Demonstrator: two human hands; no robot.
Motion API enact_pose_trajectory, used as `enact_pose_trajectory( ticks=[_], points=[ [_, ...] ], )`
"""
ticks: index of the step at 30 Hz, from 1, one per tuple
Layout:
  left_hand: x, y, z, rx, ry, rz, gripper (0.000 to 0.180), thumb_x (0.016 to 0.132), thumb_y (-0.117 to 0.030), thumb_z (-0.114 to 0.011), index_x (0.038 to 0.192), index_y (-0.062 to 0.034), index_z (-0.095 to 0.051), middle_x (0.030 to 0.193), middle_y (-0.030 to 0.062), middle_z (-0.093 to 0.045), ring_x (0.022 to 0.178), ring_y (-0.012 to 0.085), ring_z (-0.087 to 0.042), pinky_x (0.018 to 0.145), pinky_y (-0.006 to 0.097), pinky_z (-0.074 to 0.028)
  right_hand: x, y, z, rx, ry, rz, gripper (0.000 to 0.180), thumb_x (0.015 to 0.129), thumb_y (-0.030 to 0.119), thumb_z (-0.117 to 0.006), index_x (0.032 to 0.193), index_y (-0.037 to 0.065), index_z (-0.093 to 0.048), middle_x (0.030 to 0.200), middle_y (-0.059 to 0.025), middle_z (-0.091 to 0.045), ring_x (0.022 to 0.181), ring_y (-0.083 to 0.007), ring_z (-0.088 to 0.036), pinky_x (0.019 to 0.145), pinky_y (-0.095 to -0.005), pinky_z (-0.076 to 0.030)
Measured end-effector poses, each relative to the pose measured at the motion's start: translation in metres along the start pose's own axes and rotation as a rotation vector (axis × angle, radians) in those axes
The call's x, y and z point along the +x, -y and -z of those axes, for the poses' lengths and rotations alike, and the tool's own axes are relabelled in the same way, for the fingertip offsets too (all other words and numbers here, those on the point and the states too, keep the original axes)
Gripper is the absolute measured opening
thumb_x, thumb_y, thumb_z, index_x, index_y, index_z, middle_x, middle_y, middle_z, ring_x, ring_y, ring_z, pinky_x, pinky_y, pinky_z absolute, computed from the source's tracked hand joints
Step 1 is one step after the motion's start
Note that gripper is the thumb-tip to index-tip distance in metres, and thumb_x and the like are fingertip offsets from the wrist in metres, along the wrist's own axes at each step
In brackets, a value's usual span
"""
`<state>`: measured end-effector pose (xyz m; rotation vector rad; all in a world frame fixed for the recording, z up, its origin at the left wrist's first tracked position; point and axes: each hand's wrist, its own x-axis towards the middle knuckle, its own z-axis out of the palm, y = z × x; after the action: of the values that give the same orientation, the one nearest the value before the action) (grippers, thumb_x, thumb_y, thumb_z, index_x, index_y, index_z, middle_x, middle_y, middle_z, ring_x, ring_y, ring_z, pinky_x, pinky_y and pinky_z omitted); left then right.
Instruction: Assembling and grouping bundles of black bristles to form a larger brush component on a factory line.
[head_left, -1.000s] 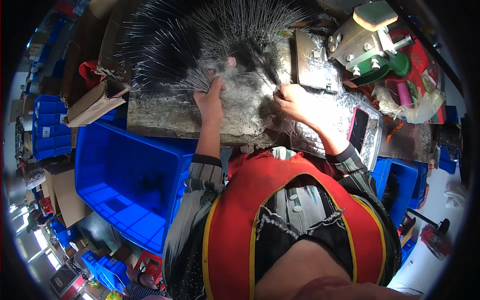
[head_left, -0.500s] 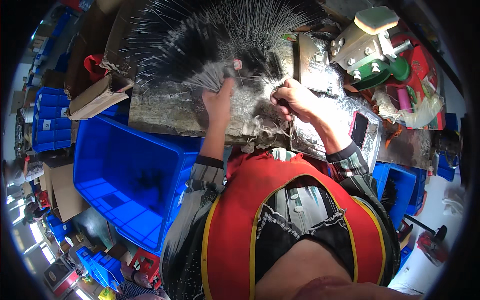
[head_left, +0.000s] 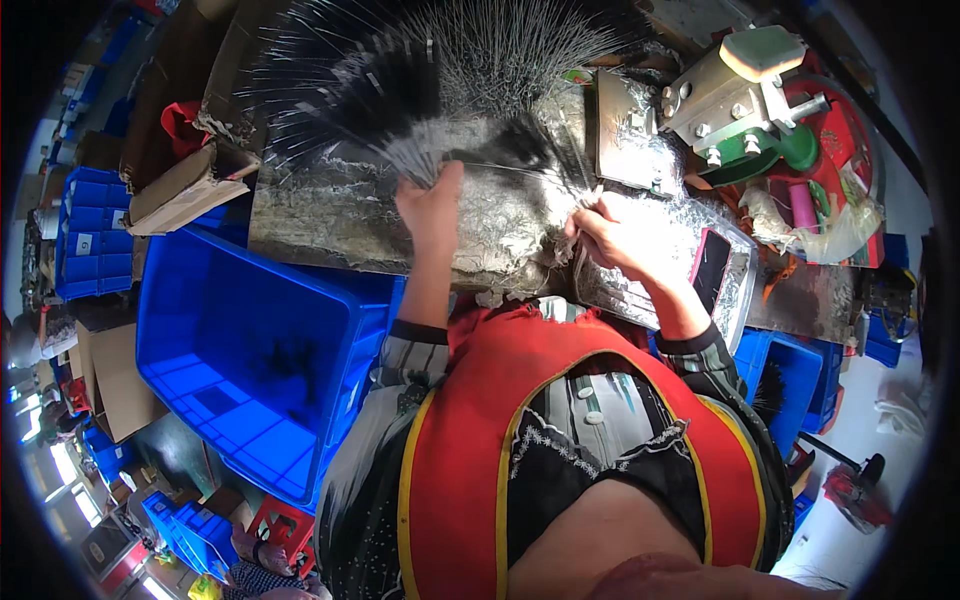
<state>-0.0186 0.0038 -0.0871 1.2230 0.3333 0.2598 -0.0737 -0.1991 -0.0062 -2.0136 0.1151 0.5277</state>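
Observation:
My left hand is closed round a fanned bundle of thin wire brushes. Their pale wire stems meet in the fist, and the black bristles spread away from me. My right hand pinches the stem of a slender wire brush, which slants up and left; whether it holds more than one I cannot tell. A thin wire stretches between the two hands. Beyond them, a big pile of wire brushes with bristling stems covers the far part of the worn workbench.
A large blue bin with dark pieces inside stands at the left. Torn cardboard lies beyond it. On the right are a metal plate, a bolted machine part, a phone on a tray, and a pink spool.
My right hand has moved right and toward me, away from my left hand, with the brush in its fingers. My left hand stays almost in place round the bundle.

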Motion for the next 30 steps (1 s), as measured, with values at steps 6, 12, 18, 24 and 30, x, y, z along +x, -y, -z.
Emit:
enact_pose_trajectory(
  ticks=[6, 12, 18, 24, 30],
  points=[
    [-0.012, -0.018, 0.034, 0.031, -0.085, -0.140, 0.020, 0.068, 0.002, -0.065, 0.085, -0.0033, -0.055, 0.072, -0.0003, -0.056, 0.054, 0.0057, -0.046, 0.048, 0.020, -0.037, -0.008, -0.029, 0.014, -0.173, -0.126, -0.011, 0.024, 0.080, 0.025, -0.043, 0.069, 0.011, -0.060, 0.053, -0.0006, -0.047, 0.053, -0.0087, -0.044, 0.051, -0.0240, -0.034],
    [-0.009, -0.026, 0.061, 0.010, -0.248, -0.143, 0.016, 0.069, 0.003, -0.062, 0.081, -0.0022, -0.053, 0.070, 0.0014, -0.056, 0.057, 0.0065, -0.049, 0.052, 0.019, -0.038, -0.014, -0.012, -0.002, 0.101, -0.148, 0.162, 0.027, 0.088, 0.026, -0.041, 0.076, 0.006, -0.054, 0.045, 0.0051, -0.034, 0.040, -0.0035, -0.030, 0.039, -0.0204, -0.023],
    [-0.041, -0.051, 0.023, -0.052, -0.181, 0.075, 0.019, 0.072, -0.005, -0.061, 0.089, -0.0015, -0.052, 0.066, 0.0024, -0.053, 0.052, 0.0086, -0.045, 0.047, 0.022, -0.036, -0.003, -0.039, -0.013, -0.162, -0.337, 0.494, 0.018, 0.090, 0.015, -0.038, 0.082, 0.005, -0.051, 0.054, 0.0039, -0.033, 0.047, -0.0041, -0.031, 0.044, -0.0203, -0.027],
    [-0.066, -0.040, -0.035, -0.196, 0.186, 0.265, 0.020, 0.077, -0.015, -0.056, 0.091, 0.0001, -0.053, 0.083, 0.0092, -0.061, 0.053, 0.0087, -0.046, 0.050, 0.024, -0.039, -0.035, -0.011, -0.031, -0.264, -0.339, 0.532, 0.015, 0.088, 0.007, -0.037, 0.084, 0.003, -0.051, 0.056, -0.0008, -0.039, 0.048, -0.0096, -0.037, 0.046, -0.0254, -0.032],
    [-0.076, -0.053, -0.068, -0.489, 0.243, 0.494, 0.015, 0.076, -0.007, -0.053, 0.090, -0.0035, -0.058, 0.082, 0.0051, -0.060, 0.072, 0.0142, -0.057, 0.063, 0.029, -0.046, -0.047, -0.023, -0.028, -0.228, -0.222, 0.633, 0.036, 0.067, -0.007, -0.040, 0.102, -0.004, -0.050, 0.078, -0.0162, -0.054, 0.066, -0.0259, -0.052, 0.061, -0.0300, -0.043]
  ],
)
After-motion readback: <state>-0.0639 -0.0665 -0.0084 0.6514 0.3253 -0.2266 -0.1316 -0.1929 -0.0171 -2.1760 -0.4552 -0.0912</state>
